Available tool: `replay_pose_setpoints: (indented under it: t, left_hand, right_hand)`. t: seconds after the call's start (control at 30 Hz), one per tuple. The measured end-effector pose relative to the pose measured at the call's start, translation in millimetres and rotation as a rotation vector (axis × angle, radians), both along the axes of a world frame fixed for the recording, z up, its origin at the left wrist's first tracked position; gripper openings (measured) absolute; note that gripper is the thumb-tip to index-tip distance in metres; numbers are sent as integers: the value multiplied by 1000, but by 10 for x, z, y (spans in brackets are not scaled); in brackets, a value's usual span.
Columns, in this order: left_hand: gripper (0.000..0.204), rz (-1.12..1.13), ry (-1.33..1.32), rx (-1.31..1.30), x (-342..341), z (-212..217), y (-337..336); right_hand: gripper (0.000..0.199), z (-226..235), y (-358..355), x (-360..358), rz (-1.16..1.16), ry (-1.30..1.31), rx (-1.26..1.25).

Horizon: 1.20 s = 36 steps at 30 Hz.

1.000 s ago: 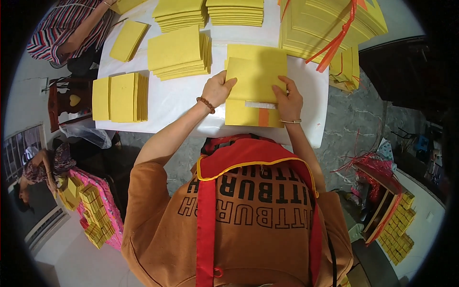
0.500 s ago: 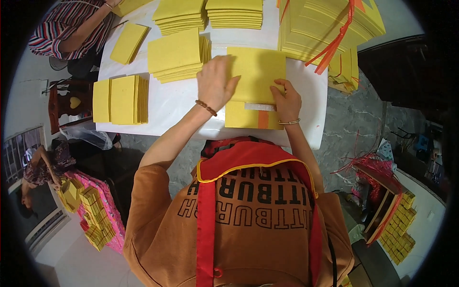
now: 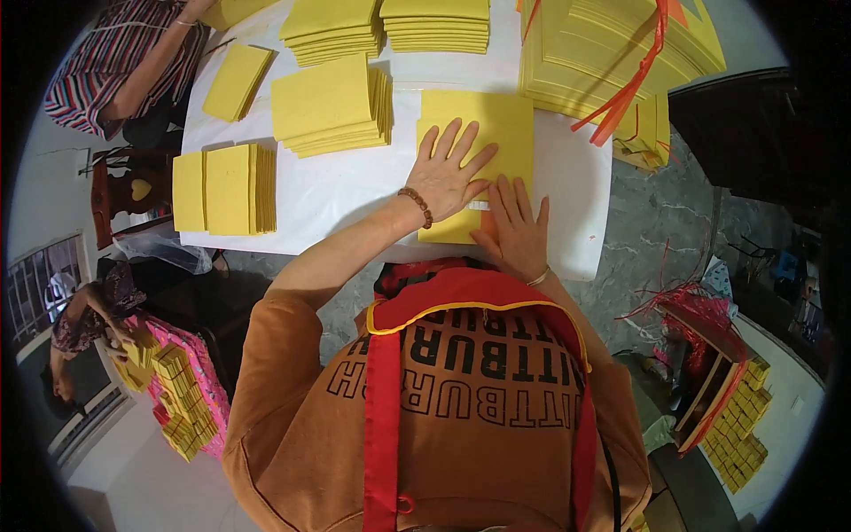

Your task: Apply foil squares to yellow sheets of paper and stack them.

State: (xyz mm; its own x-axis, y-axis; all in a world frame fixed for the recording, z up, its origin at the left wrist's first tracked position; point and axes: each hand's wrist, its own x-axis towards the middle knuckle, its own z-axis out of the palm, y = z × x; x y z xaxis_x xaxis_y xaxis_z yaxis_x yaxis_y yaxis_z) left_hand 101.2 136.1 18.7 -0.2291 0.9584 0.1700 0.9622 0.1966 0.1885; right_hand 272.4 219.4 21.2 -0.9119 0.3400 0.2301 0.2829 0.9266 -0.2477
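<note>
A yellow sheet of stiff paper point(image 3: 496, 115) lies in front of me at the table's near side, folded up at its lower part. Spread wide, my left hand point(image 3: 448, 182) rests flat on its middle, a beaded bracelet at the wrist. My right hand point(image 3: 516, 226) lies with fingers stretched out over the lower right part, palm down, close beside the left fingertips. Between the hands a bit of a white strip point(image 3: 479, 205) shows. The rest of the strip and most of an orange patch are hidden under my hands. Neither hand grips anything.
Stacks of folded yellow paper stand left point(image 3: 226, 191), mid-left point(image 3: 324, 102) and at the back point(image 3: 434, 25). A tall pile of larger yellow sheets point(image 3: 612, 62) with orange ribbons point(image 3: 634, 84) fills the back right. A person in a striped top point(image 3: 124, 53) works at the far left.
My left hand has moved right and down from the sheet's left edge and spread flat. My right hand has slid down and left from the right edge, now lying over the orange patch.
</note>
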Motion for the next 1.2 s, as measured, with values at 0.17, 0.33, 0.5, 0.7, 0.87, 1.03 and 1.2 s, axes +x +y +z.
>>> replay_pose_setpoints:
  t: [0.17,0.33,0.5,0.7,0.87,1.03,1.2]
  left_hand:
    - [61,-109,16,24,-84,9,-83]
    - [66,-299,-65,23,-164,36,-55]
    - [47,-255,414,111,132,-42,-34]
    - [40,-100,249,159,40,158,-31]
    - [47,140,405,481,-793,885,-530]
    - [57,303,417,176,-1595,347,-1157]
    - [51,336,323,-116,-1561,90,-1063]
  right_hand:
    - [67,-25,1,16,86,-147,-97]
    - [69,-40,88,78,101,-174,-331]
    - [63,-48,167,89,95,1,-813]
    - [53,128,454,68,-220,535,-1387]
    - [46,92,460,193,-367,519,-1292]
    - [36,-43,364,224,-363,449,-1274]
    - [28,-135,327,199,-260,435,-1184]
